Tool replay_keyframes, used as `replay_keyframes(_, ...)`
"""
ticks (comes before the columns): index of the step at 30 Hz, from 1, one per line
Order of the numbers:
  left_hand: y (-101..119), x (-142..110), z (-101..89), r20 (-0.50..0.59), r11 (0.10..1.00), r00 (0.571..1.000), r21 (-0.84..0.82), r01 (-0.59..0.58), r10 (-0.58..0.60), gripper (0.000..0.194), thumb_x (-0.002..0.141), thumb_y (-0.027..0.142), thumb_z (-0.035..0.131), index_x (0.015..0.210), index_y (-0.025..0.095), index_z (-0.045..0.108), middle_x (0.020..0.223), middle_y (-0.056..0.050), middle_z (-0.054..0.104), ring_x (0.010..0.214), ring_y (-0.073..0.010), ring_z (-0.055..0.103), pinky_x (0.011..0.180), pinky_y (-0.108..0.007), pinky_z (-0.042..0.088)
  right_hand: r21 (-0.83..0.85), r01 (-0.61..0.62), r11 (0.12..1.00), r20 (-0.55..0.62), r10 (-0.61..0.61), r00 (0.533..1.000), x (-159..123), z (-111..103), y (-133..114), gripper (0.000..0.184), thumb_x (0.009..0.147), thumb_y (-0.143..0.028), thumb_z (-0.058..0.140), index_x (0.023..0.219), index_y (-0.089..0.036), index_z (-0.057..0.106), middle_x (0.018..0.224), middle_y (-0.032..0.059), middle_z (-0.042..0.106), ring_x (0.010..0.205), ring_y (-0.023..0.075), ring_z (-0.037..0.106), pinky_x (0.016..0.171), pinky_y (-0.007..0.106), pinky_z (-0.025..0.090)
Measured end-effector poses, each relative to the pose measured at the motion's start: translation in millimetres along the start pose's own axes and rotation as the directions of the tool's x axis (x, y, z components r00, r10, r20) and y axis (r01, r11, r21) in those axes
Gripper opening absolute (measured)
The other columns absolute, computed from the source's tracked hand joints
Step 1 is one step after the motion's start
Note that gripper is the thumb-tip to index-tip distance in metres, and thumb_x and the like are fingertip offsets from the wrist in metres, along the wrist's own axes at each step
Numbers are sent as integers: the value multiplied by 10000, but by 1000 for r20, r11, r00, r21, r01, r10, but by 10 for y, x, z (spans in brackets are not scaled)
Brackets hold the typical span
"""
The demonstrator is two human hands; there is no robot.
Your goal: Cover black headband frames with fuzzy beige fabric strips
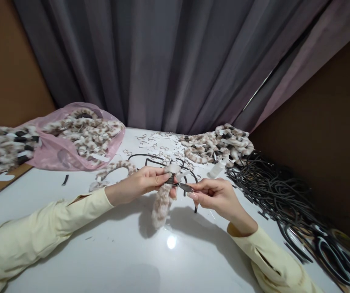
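My left hand (152,180) is closed on a fluffy cream-and-brown fur loop (162,205), part of which hangs below the fingers. A dark band (171,179) wraps the fur at the fingertips, with a white tag (182,176) beside it. Between the thumb and fingers of my right hand (216,196) is a small dark pointed tool (184,187); its exact kind is unclear. The tool's tip reaches the band. Behind my hands lie black cord pieces (146,155) and a small white bottle (217,169).
At the left, a pink plastic bag (48,152) holds several fur loops (97,136). More fur loops (217,142) are heaped at the back right, near scattered small metal rings (150,140). A tangle of black cords (272,189) covers the right edge. A grey curtain (153,61) hangs behind.
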State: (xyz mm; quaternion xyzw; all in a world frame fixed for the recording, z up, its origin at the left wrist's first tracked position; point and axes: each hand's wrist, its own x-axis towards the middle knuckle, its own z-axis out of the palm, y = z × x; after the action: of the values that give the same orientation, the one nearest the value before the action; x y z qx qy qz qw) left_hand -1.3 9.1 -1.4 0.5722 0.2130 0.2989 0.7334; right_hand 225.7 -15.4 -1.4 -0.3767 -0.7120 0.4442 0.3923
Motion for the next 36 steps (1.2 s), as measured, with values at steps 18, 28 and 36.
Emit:
replay_keyframes(18,56,7,96,-143,957,985,286,-47,91,268,869,358,527,854,108,622,796,-56,674,755,-148,611,686,-228,452,-108,46,993,-68,-53,996,-10,69,-8,196,752,-315,677,789,-123,689,478,0,593,353,55,428,331,177,337)
replay_keyframes(28,5,24,106,-263,946,959,323,-19,109,258,829,383,566,814,127,591,713,7,562,630,-102,504,584,-209,392,-454,255,854,-73,-321,944,-28,154,-31,177,791,-283,637,733,-122,686,496,21,579,408,64,380,397,213,322)
replay_keyframes(36,37,-1,158,-271,956,950,283,-73,153,254,821,377,586,846,125,585,800,-47,645,786,-170,607,694,-253,451,-23,10,1000,-111,-12,994,15,-22,46,233,685,-338,727,768,-122,701,479,10,594,350,50,367,328,200,308)
